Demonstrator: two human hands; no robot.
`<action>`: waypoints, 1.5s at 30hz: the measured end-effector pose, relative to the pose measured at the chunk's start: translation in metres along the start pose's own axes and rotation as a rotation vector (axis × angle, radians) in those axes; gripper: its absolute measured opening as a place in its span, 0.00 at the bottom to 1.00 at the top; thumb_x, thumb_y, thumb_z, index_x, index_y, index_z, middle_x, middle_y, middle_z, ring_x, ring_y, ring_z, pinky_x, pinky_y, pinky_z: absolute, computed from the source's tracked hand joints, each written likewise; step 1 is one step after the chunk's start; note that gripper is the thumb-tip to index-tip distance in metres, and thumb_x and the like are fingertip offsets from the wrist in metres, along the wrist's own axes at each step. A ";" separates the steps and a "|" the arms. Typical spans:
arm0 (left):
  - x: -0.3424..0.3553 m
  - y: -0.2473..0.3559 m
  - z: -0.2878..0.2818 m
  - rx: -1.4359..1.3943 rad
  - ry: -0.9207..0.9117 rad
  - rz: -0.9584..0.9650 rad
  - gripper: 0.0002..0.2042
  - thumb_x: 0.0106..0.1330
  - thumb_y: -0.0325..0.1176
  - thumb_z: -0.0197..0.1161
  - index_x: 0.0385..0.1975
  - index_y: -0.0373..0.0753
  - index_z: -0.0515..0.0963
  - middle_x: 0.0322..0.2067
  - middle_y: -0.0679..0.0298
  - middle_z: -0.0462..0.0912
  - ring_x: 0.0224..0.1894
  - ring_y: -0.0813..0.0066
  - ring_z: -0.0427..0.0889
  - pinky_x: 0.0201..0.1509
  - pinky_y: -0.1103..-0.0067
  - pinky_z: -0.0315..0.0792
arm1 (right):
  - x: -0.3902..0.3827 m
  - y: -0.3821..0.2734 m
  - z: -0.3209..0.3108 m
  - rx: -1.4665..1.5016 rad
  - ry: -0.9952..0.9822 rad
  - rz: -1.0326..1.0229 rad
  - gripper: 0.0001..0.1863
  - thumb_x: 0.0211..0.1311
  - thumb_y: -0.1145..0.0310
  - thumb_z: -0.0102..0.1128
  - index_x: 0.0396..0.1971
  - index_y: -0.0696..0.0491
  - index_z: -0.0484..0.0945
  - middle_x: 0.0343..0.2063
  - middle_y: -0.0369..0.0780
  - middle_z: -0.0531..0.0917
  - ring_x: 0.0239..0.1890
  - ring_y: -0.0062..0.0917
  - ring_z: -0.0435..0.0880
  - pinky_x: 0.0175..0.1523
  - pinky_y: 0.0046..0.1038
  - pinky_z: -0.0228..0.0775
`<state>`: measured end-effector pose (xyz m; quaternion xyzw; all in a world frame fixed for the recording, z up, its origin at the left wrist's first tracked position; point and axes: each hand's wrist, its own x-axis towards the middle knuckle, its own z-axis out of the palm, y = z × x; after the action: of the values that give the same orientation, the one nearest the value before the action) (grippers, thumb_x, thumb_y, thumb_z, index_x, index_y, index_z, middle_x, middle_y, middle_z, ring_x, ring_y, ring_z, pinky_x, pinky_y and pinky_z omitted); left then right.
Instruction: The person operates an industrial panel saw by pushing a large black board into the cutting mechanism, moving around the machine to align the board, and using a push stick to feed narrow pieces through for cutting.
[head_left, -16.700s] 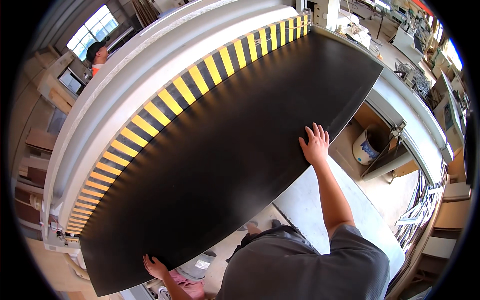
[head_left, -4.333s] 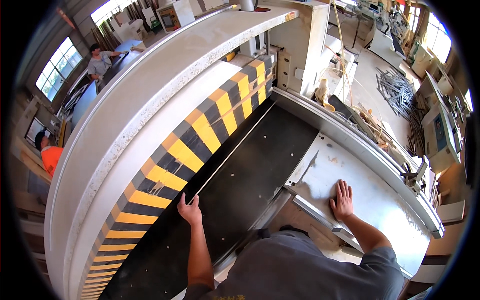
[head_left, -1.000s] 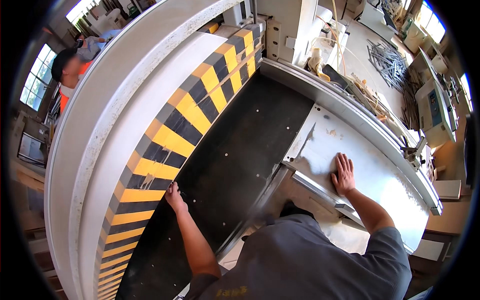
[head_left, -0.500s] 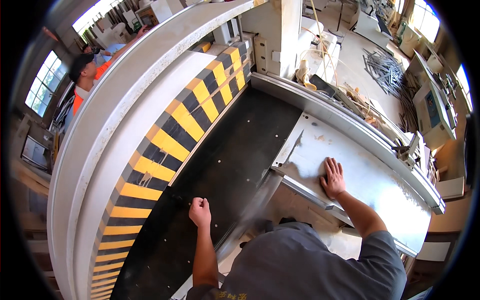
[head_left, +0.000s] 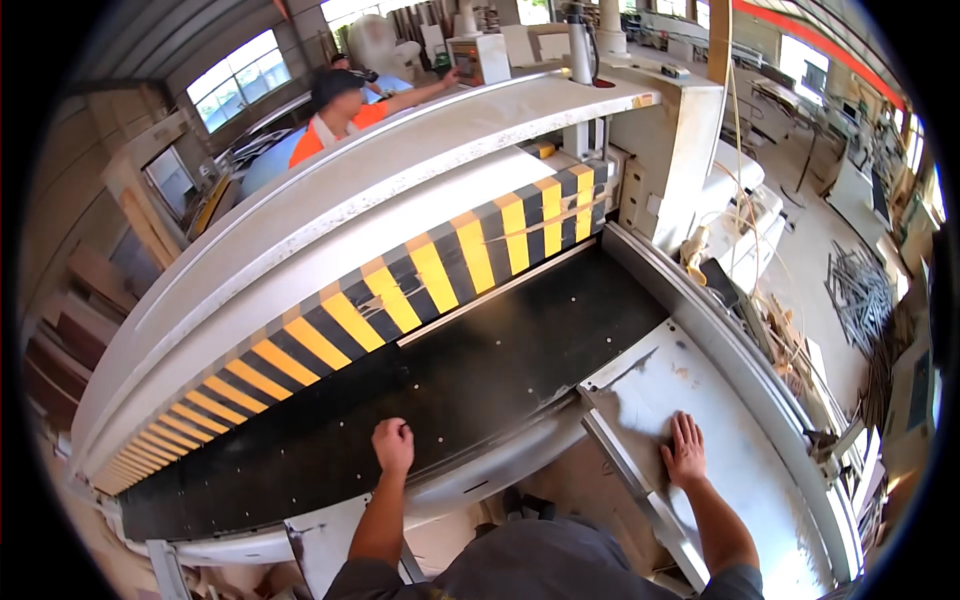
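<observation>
Head view: yellow-black striped guard above hands.

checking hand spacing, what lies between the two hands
Head view: between left hand and right hand lie the black panel's edge and a grey metal rail.

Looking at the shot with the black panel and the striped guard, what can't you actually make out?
- Far edge of the black panel: hidden under the yellow-and-black striped guard, head view.
- Left hand: curled into a fist on the panel; whether its grip holds anything cannot be told.
- Person in the orange vest: lower body hidden behind the machine's beam.
- Panel's left end: lost at the fisheye rim.
- Right hand lies flat on the grey table.
</observation>
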<state>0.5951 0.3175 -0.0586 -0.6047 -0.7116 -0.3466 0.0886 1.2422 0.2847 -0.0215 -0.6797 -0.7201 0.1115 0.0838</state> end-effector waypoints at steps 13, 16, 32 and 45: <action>-0.130 -0.048 -0.118 0.493 0.010 -0.664 0.23 0.68 0.39 0.59 0.61 0.40 0.71 0.66 0.55 0.69 0.69 0.52 0.64 0.73 0.59 0.57 | 0.004 0.045 0.006 0.060 0.175 0.040 0.40 0.66 0.62 0.58 0.74 0.57 0.53 0.76 0.50 0.53 0.79 0.45 0.47 0.81 0.46 0.35; -0.114 -0.046 -0.133 0.479 0.015 -0.670 0.23 0.69 0.39 0.59 0.62 0.39 0.70 0.67 0.55 0.68 0.70 0.52 0.63 0.74 0.59 0.56 | 0.013 0.068 0.002 0.017 0.248 0.155 0.40 0.66 0.64 0.58 0.75 0.56 0.53 0.77 0.48 0.53 0.79 0.44 0.47 0.81 0.46 0.35; -0.060 -0.028 -0.191 0.389 -0.005 -0.675 0.24 0.69 0.39 0.59 0.63 0.38 0.71 0.70 0.55 0.66 0.73 0.52 0.60 0.76 0.58 0.52 | 0.043 0.074 0.005 -0.231 0.186 1.100 0.45 0.75 0.37 0.35 0.78 0.56 0.44 0.79 0.43 0.46 0.81 0.35 0.42 0.79 0.50 0.34; -0.056 -0.036 -0.191 0.405 0.014 -0.613 0.22 0.66 0.35 0.61 0.60 0.39 0.72 0.68 0.54 0.67 0.71 0.51 0.62 0.75 0.57 0.54 | 0.056 0.063 0.003 -0.273 0.233 1.160 0.44 0.73 0.37 0.38 0.76 0.55 0.52 0.77 0.43 0.54 0.79 0.36 0.49 0.75 0.55 0.42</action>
<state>0.5197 0.1573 0.0391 -0.3311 -0.9133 -0.2134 0.1034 1.2986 0.3437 -0.0430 -0.9736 -0.2263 -0.0296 -0.0005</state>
